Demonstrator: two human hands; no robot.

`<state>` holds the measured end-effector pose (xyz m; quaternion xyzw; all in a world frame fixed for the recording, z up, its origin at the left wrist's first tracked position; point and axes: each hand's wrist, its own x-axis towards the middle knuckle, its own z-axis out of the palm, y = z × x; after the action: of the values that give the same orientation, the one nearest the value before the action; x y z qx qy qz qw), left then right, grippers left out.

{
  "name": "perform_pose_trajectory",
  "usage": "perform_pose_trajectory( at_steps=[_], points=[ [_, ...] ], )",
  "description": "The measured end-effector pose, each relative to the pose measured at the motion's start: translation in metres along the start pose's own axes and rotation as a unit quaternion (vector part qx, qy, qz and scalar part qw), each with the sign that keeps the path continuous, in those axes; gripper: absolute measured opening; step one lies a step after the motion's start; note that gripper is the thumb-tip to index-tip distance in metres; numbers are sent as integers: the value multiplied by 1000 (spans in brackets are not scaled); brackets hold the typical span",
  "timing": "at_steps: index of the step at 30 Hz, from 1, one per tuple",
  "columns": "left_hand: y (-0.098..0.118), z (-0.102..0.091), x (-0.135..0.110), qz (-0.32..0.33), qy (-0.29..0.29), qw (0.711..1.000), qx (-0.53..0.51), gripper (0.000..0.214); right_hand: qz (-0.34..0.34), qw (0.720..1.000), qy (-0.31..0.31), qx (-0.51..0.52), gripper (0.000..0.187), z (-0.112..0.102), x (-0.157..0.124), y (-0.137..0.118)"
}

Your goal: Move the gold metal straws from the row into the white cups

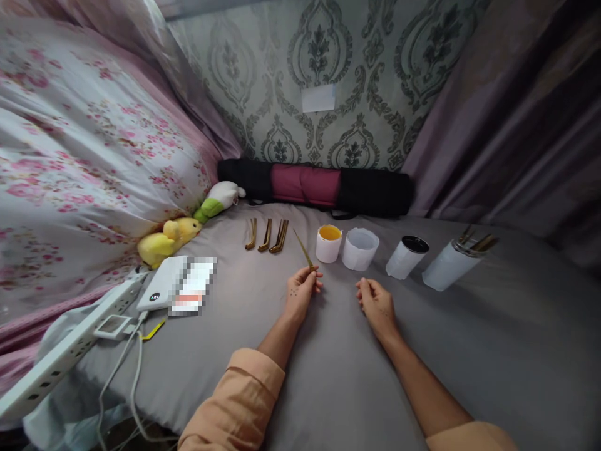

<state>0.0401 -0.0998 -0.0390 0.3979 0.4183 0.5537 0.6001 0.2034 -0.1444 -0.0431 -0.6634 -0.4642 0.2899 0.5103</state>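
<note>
Between the thumb and fingers of my left hand (pixel 303 289) is a thin gold-coloured metal straw (pixel 304 249), tilted with its far end pointing up and away. My right hand (pixel 374 300) hovers over the sheet with its fingers curled closed; nothing shows in it. Three small groups of bent gold straws lie beyond my left hand: a left group (pixel 252 235), a middle group (pixel 266 237) and a right group (pixel 280 238). Past my hands stand a white cup with a yellow inside (pixel 327 245) and a wider white cup (pixel 359 250).
To the right are a white can with a dark top (pixel 404 260) and a tilted white container (pixel 448 268) with several gold straws. A black and maroon roll (pixel 305 186) lies at the back. Plush toys (pixel 171 239), a white power bank (pixel 164 285) and a power strip (pixel 75 344) lie left.
</note>
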Motion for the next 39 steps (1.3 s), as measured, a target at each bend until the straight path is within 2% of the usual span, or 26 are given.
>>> perform_pose_trajectory(
  at_steps=[11,17,24,31,39],
  points=[
    [-1,1,-3,79,14,991,106,27,24,999,-11,21,40,-2,-1,-7],
    [1,3,-9,130,-4,978,164,26,35,998,-21,42,39,-2,-1,-6],
    [7,6,-16,157,-32,965,205,25,25,998,-21,50,41,-3,-2,-7],
    [9,4,-17,225,-64,938,255,26,36,996,-20,74,41,-2,-3,-8],
    [-1,0,-14,321,-84,880,340,28,13,996,-23,91,33,-3,-6,-9]
  ],
)
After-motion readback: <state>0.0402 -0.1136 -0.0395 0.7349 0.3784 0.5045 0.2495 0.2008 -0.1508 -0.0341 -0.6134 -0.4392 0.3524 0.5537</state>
